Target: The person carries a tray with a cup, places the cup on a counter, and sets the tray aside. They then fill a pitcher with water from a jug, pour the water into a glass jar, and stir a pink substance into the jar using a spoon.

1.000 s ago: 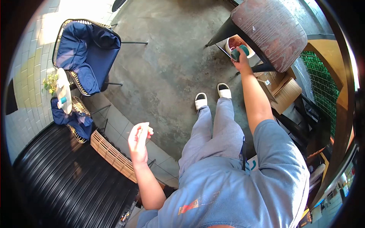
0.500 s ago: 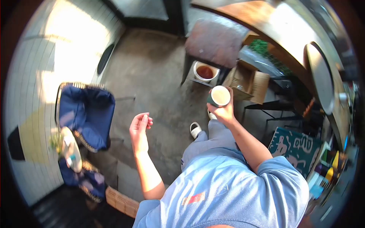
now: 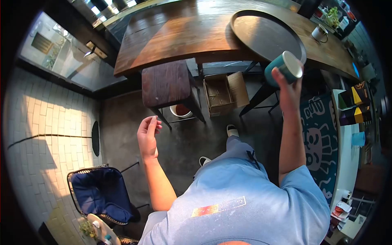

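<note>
My right hand (image 3: 289, 87) is wrapped around a teal cup (image 3: 278, 74) with a pale inside. The cup is tilted, its mouth facing up and to the right. It overlaps the near edge of a round dark tray (image 3: 261, 34) that lies on the wooden table (image 3: 183, 32). My left hand (image 3: 148, 136) hangs in the air over the floor, in front of a brown stool (image 3: 165, 83). Its fingers are curled in toward the thumb, with nothing between them.
Under the stool sits a white bucket (image 3: 181, 111) with reddish contents. An opened cardboard box (image 3: 218, 96) stands beside it. A mug (image 3: 319, 33) is at the table's right. On the left are a navy-cushioned chair (image 3: 102, 190) and a small round table (image 3: 102, 228).
My view has swung right, bringing the table and tray ahead of me. My right hand has carried the cup up and forward to the tray's edge, tilting it. The left hand stays curled.
</note>
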`<control>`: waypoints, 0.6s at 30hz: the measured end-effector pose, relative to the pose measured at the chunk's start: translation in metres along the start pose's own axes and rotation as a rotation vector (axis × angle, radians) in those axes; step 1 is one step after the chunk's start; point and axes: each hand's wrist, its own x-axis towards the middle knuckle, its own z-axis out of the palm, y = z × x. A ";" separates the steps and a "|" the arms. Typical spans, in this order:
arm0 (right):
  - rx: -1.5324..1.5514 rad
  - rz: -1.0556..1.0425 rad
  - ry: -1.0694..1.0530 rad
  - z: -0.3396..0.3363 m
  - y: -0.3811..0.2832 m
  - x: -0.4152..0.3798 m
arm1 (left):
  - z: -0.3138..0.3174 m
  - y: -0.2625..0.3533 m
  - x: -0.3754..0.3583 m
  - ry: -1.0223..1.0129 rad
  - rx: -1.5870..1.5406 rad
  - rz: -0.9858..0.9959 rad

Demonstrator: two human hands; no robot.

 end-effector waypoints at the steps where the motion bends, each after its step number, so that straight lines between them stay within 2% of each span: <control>1: -0.089 -0.066 0.032 -0.015 0.004 0.020 | 0.015 0.003 0.006 0.001 0.068 0.043; 4: -0.073 -0.134 0.080 -0.046 0.019 0.076 | 0.061 0.017 0.021 -0.032 0.112 0.127; 5: -0.171 -0.178 0.086 -0.059 0.027 0.098 | 0.078 0.023 0.025 -0.061 0.117 0.149; 8: -0.258 -0.084 0.024 -0.085 0.037 0.157 | 0.132 0.041 0.041 -0.076 0.138 0.220; 9: -0.356 -0.160 -0.001 -0.095 0.044 0.176 | 0.148 0.042 0.048 -0.102 0.122 0.238; 10: -0.352 -0.148 0.002 -0.104 0.053 0.195 | 0.165 0.043 0.054 -0.103 0.133 0.231; 12: -0.622 -0.256 -0.050 -0.117 0.065 0.228 | 0.198 0.045 0.066 -0.156 0.165 0.333; 16: -0.591 -0.154 -0.226 -0.123 0.077 0.266 | 0.247 0.046 0.075 -0.194 0.246 0.385; 18: -0.624 -0.111 -0.257 -0.125 0.085 0.279 | 0.261 0.046 0.073 -0.187 0.271 0.346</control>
